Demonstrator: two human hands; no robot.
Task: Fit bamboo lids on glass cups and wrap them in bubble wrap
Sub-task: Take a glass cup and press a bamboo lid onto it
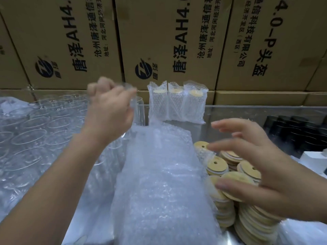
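My left hand grips a clear glass cup by its rim and holds it above the rows of glasses. My right hand hovers over the stacks of round bamboo lids; its thumb and fingers pinch one bamboo lid at the top of a stack. A pile of bubble wrap bags lies in the middle between my hands. Three wrapped cups with lids stand upright at the back of the table.
Many empty glass cups fill the left side. Large printed cardboard boxes form a wall behind the table. Black round objects sit at the right, with a white box in front of them.
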